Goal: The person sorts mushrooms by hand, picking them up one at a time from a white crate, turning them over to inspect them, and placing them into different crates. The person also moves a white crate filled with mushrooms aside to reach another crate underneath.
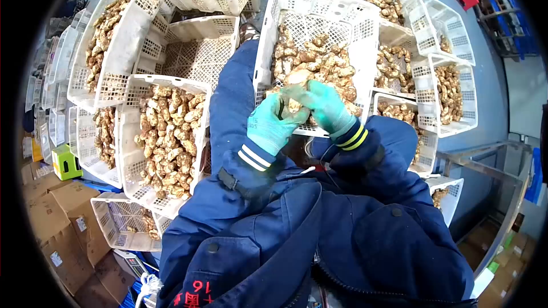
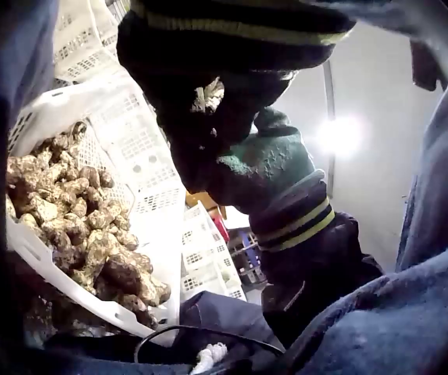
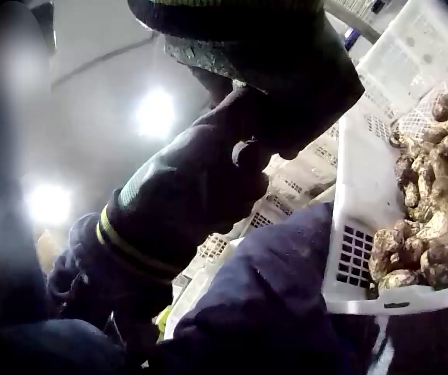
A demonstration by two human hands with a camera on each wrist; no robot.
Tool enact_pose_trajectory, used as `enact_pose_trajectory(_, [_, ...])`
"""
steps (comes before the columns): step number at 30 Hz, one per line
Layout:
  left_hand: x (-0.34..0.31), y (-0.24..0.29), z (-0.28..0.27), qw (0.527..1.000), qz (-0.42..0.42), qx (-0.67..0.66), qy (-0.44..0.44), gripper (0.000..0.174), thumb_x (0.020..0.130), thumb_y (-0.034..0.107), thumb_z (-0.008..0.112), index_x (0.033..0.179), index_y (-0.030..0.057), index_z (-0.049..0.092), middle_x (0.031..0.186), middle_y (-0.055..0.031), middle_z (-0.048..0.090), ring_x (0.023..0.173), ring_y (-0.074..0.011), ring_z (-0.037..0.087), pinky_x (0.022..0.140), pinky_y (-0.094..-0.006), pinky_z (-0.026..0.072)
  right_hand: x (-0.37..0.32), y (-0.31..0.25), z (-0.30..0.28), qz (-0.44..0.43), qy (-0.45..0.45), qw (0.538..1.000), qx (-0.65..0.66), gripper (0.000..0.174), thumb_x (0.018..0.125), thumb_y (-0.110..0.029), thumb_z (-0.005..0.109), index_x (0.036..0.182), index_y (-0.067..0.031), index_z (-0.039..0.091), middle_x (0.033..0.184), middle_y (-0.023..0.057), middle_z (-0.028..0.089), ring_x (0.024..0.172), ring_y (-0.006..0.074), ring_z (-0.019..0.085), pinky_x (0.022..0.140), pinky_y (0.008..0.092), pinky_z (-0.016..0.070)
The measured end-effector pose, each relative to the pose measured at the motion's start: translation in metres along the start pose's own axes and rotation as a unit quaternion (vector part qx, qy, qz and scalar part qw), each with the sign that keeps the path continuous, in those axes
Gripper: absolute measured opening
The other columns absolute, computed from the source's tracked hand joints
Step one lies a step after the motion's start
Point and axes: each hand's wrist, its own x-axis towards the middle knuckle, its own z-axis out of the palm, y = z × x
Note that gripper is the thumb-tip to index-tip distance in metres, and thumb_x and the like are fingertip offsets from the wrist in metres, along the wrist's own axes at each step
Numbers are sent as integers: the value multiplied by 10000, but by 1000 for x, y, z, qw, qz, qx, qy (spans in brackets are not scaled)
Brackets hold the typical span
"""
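In the head view both hands, in teal work gloves, meet over the near side of a white plastic crate (image 1: 362,31) of knobbly brown-and-cream mushrooms (image 1: 322,60). My left hand (image 1: 274,122) holds a pale mushroom (image 1: 294,106) between its curled fingers and thumb. From the other side, my right hand (image 1: 327,105) pinches at the same mushroom, its fingertips blurred. A pale piece (image 2: 210,95) shows at the dark left hand in the left wrist view. In the right wrist view, deep shadow hides most of the right hand's fingers.
Another mushroom crate (image 1: 168,137) stands beside the left leg. Behind it is a crate with a bare bottom (image 1: 197,57). More filled crates (image 1: 448,91) are stacked to the right. Cardboard boxes (image 1: 74,205) lie at far left; a metal frame (image 1: 502,177) stands at far right.
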Motion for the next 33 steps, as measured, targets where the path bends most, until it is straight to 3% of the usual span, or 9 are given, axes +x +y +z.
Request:
enact_pose_trajectory(7, [-2,0,-11,965,-136,-221,-45,306,942,240,634,1130,-2,630,907,-18,637,771,-49,539,686,-213,485,0,6,-32,103,-86,986,96,436,737,-113,674,1173,-103,653,1060,80,672,839,235,649,703,296,555])
enact_pose_trajectory(9, [2,-16,-12,961,-127,-240,-61,337,951,255,617,1170,-1,607,919,-30,637,785,-64,558,693,-225,501,2,13,-40,-24,-46,996,-66,309,823,-99,639,1127,-43,653,1117,110,665,856,206,663,699,267,572])
enact_pose_trajectory(11, [10,-5,-18,964,-92,-238,-71,529,971,353,546,1354,0,454,1069,-106,629,899,-155,624,777,-269,526,5,4,-50,358,60,818,445,199,904,-87,588,1068,4,656,1075,97,679,846,181,667,671,283,551])
enact_pose_trajectory(18, [22,-14,4,938,-67,-310,-138,681,960,323,575,1487,51,241,1405,-153,428,1230,-242,495,935,-373,496,45,-43,-75,407,-222,883,71,341,904,-351,590,1040,-38,607,879,129,675,780,197,640,708,325,499])
enact_pose_trajectory(21, [22,1,-6,874,-80,-431,-211,702,930,432,573,1442,19,331,1335,-173,496,1193,-282,547,934,-375,512,40,-47,-80,338,-191,877,283,393,912,-345,589,1141,-27,594,920,143,668,829,168,640,740,299,495])
enact_pose_trajectory(23, [27,-31,-14,855,-124,-468,-184,667,922,381,580,1401,-32,369,1299,-199,513,1213,-327,532,960,-421,499,22,-10,-89,407,-115,905,50,400,905,-335,576,1172,-38,602,937,140,671,853,204,655,784,308,514])
enact_pose_trajectory(25, [26,-38,-17,830,-91,-524,-168,631,918,355,585,1383,-26,393,1186,-157,559,1103,-286,579,884,-397,521,-14,48,-74,348,-325,834,-278,476,877,-383,581,1228,-62,577,1043,148,661,953,268,651,836,370,513])
enact_pose_trajectory(28, [33,-50,-19,756,-81,-627,-172,462,962,211,555,1339,-25,432,1033,-140,609,915,-231,634,759,-326,556,-62,57,-33,286,-383,820,-314,540,823,-356,597,1291,-92,532,1142,165,615,1069,340,591,916,454,461])
enact_pose_trajectory(33, [25,-40,-23,835,-208,-503,-81,387,919,104,619,1285,32,518,949,-106,662,684,-152,638,562,-240,538,-54,88,-6,281,-351,824,-346,369,808,-300,603,1125,-112,618,1066,132,655,990,325,643,817,467,496])
